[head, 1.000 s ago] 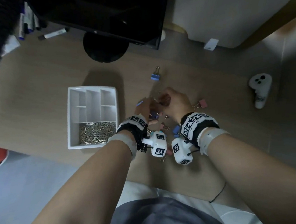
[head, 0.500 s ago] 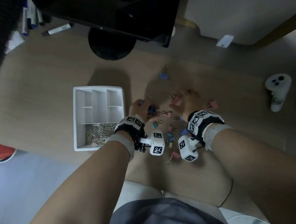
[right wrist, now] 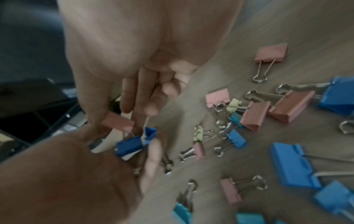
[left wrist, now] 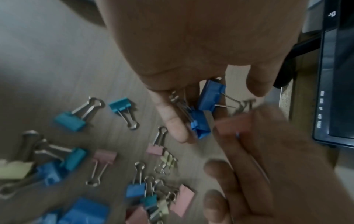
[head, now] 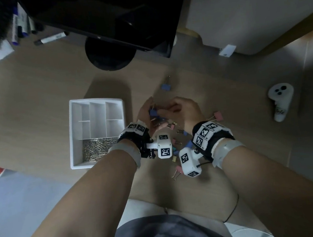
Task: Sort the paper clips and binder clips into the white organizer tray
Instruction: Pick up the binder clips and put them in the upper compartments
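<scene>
woodgrain desk (head: 34,104) under glossy, wire-handled binder clips (left wrist: 122,111).

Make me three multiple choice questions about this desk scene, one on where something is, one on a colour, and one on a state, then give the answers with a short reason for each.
1. Where do the silver paper clips lie in the white plastic organizer tray?
A. The long compartment nearest the person
B. The far middle compartment
C. Outside it, on the wooden desk

2. What colour are the binder clips held in the left hand?
A. Yellow
B. Blue
C. Black

3. What is the right hand doing?
A. Resting flat on the desk
B. Hanging open, holding nothing
C. Pinching a pink binder clip

Answers:
1 A: the head view shows the clips heaped in the near compartment, the others bare.
2 B: the left wrist view shows two blue clips in its fingers.
3 C: the right wrist view shows thumb and fingers closed on the pink clip.
</scene>
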`<move>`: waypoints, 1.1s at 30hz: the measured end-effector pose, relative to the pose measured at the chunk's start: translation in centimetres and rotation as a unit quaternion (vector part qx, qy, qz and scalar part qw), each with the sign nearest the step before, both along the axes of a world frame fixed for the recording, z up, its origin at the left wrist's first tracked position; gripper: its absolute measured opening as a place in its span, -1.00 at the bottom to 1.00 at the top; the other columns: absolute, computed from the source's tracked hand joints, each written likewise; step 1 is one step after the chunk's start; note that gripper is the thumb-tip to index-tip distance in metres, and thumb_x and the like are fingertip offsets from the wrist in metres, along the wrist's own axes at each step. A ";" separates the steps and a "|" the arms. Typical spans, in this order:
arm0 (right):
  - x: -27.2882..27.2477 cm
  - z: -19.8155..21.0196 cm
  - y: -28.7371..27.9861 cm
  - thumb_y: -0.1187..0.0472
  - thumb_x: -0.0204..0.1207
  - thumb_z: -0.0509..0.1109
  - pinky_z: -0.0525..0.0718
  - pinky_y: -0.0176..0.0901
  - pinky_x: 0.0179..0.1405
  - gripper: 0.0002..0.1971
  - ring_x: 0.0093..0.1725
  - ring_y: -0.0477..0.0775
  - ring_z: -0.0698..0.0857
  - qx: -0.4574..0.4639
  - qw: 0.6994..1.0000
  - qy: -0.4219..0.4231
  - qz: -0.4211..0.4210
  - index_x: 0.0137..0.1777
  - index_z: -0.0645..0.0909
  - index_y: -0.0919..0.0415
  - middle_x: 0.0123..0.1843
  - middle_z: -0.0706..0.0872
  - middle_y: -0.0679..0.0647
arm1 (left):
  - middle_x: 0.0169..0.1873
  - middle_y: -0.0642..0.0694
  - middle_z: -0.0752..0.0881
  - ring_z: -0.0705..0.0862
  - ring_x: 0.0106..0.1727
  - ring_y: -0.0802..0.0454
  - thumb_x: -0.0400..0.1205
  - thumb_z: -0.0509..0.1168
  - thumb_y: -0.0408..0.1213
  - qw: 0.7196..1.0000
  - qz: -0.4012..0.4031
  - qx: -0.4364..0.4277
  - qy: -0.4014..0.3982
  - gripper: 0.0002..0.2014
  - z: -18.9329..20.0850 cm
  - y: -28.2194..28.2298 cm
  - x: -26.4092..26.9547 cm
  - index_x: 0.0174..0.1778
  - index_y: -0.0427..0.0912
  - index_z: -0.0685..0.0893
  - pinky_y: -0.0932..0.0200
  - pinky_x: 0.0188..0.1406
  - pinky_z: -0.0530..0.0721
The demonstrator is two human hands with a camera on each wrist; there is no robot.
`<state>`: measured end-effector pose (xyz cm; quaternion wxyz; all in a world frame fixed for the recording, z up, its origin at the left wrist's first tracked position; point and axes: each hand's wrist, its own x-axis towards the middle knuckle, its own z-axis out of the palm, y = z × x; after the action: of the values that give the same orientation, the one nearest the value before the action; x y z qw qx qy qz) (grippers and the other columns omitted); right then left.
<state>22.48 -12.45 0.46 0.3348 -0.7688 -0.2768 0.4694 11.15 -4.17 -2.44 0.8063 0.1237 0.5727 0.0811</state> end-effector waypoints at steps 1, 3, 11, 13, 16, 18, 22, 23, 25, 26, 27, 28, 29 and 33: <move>-0.1 0.4 0.2 -0.10 0.32 0.68 0.83 0.20 -0.13 -0.70 -0.23 0.14 0.85 0.003 1.000 0.028 -0.011 -0.04 0.79 0.02 -0.17 0.85 -0.08 | -0.01 -0.25 0.81 0.78 -0.07 -0.13 0.65 0.12 0.19 0.999 0.013 -0.013 -0.032 -0.42 0.1 -0.1 0.3 0.17 -0.28 0.73 0.03 -0.13 0.75; 0.0 0.8 0.4 -0.12 0.38 0.63 0.83 0.18 -0.11 -0.71 -0.26 0.03 0.84 0.036 0.999 0.006 -0.031 -0.06 0.83 0.05 -0.21 0.86 -0.06 | -0.23 -0.22 0.80 0.70 -0.33 -0.08 0.69 0.01 0.19 0.997 0.029 -0.020 -0.071 -0.38 0.2 -0.1 0.5 -0.04 -0.30 0.74 0.20 -0.52 0.53; 3.1 -3.0 2.4 0.06 0.57 0.41 0.70 0.10 0.20 -0.70 0.18 0.20 0.69 -0.002 0.966 -0.249 0.065 0.30 0.66 -0.07 0.24 0.77 0.00 | -0.53 -0.15 0.63 0.57 -0.67 0.00 0.69 0.13 0.06 0.998 -0.007 0.042 0.043 -0.58 0.6 1.6 -1.6 -0.36 -0.16 0.54 0.39 -0.75 0.38; 3.0 -3.8 4.4 0.12 0.60 0.39 0.56 0.12 0.40 -0.46 0.46 0.36 0.46 -0.079 0.945 -0.264 0.178 0.59 0.42 -0.06 0.60 0.46 0.11 | -0.51 -0.14 0.65 0.59 -0.61 -0.02 0.67 0.18 0.05 0.996 -0.029 0.064 0.052 -0.60 0.3 2.5 -2.5 -0.36 -0.15 0.59 0.36 -0.74 0.36; 2.2 -5.1 6.5 0.12 0.62 0.37 0.46 0.20 0.50 -0.32 0.66 0.33 0.17 -0.139 0.907 -0.283 0.279 0.69 0.18 -0.10 0.77 0.07 0.01 | -0.50 -0.17 0.66 0.65 -0.48 -0.09 0.67 0.21 0.03 0.994 -0.028 0.074 0.069 -0.57 -0.2 3.5 -3.7 -0.39 -0.19 0.63 0.32 -0.72 0.41; 1.7 -5.6 6.6 0.14 0.60 0.39 0.54 0.21 0.45 -0.38 0.65 0.30 0.22 -0.154 0.900 -0.304 0.273 0.64 0.30 -0.08 0.72 0.20 0.00 | -0.52 -0.18 0.65 0.69 -0.38 -0.15 0.67 0.26 -0.04 0.995 -0.018 0.062 0.076 -0.63 0.1 4.0 -4.1 -0.35 -0.23 0.62 0.28 -0.71 0.52; 1.7 -6.6 4.1 0.34 0.52 0.46 0.75 0.01 0.06 -0.86 0.13 0.23 0.73 -0.069 0.934 -0.328 0.122 0.02 0.78 0.16 0.11 0.78 0.16 | -0.46 -0.11 0.65 0.57 -0.51 -0.01 0.63 0.33 -0.07 0.994 -0.054 0.067 0.062 -0.73 0.3 4.4 -3.7 -0.28 -0.17 0.61 0.35 -0.73 0.40; 1.8 -7.0 3.3 0.36 0.50 0.48 0.76 0.00 0.03 -0.90 0.02 0.22 0.78 -0.057 0.948 -0.299 0.090 -0.10 0.80 0.18 -0.01 0.82 0.17 | -0.45 -0.07 0.66 0.50 -0.54 0.05 0.63 0.31 -0.01 0.992 -0.079 0.072 0.066 -0.71 0.2 4.3 -3.5 -0.28 -0.14 0.61 0.38 -0.75 0.29; 1.8 -6.8 2.2 0.37 0.47 0.49 0.76 -0.02 0.00 -0.91 -0.07 0.22 0.81 -0.042 0.970 -0.237 0.039 -0.15 0.77 0.18 -0.11 0.83 0.17 | -0.43 -0.03 0.66 0.44 -0.53 0.08 0.64 0.25 0.10 0.986 -0.117 0.082 0.084 -0.62 -0.3 3.9 -3.2 -0.33 -0.11 0.63 0.41 -0.75 0.19; 1.7 -6.2 1.8 0.31 0.46 0.51 0.75 -0.04 -0.03 -0.92 -0.10 0.18 0.79 -0.035 0.977 -0.211 0.022 -0.11 0.72 0.14 -0.14 0.82 0.14 | -0.42 -0.05 0.66 0.45 -0.52 0.07 0.63 0.22 0.13 0.985 -0.121 0.081 0.087 -0.58 -0.7 3.5 -2.9 -0.36 -0.12 0.64 0.42 -0.75 0.21; 1.5 -5.4 1.5 0.24 0.45 0.53 0.73 -0.06 -0.06 -0.86 -0.13 0.13 0.77 -0.022 0.981 -0.195 0.015 -0.05 0.65 0.09 -0.15 0.80 0.09 | -0.42 -0.07 0.67 0.46 -0.52 0.05 0.62 0.19 0.17 0.986 -0.120 0.077 0.085 -0.54 -0.9 3.1 -2.7 -0.39 -0.12 0.67 0.41 -0.74 0.23; 1.3 -4.6 1.3 0.15 0.43 0.56 0.72 -0.05 -0.06 -0.77 -0.14 0.08 0.74 -0.012 0.984 -0.179 0.012 -0.01 0.57 0.05 -0.14 0.77 0.03 | -0.45 -0.10 0.67 0.47 -0.55 0.03 0.63 0.14 0.20 0.988 -0.116 0.070 0.079 -0.47 -1.1 2.6 -2.4 -0.44 -0.13 0.69 0.41 -0.72 0.24; 1.2 -3.7 1.2 0.07 0.43 0.55 0.73 -0.04 -0.03 -0.71 -0.14 0.04 0.73 -0.005 0.987 -0.159 0.011 0.03 0.52 0.05 -0.12 0.75 -0.04 | -0.50 -0.11 0.65 0.47 -0.59 0.01 0.65 0.07 0.24 0.990 -0.110 0.061 0.069 -0.39 -1.2 2.1 -2.0 -0.49 -0.13 0.70 0.41 -0.70 0.24; 0.5 0.9 0.2 -0.25 0.32 0.59 0.74 -0.12 -0.12 -0.59 -0.20 -0.05 0.79 0.020 0.987 -0.117 0.104 0.07 0.64 -0.11 -0.06 0.78 -0.20 | -0.51 -0.14 0.54 0.44 -0.60 -0.04 0.66 0.01 0.29 0.998 -0.050 0.025 0.038 -0.36 -0.3 -0.1 0.0 -0.30 -0.23 0.66 0.36 -0.65 0.31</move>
<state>22.97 -12.23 1.39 0.2644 -0.7790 -0.4016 0.4025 11.15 -4.28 -2.71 0.7834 0.1750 0.5942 0.0501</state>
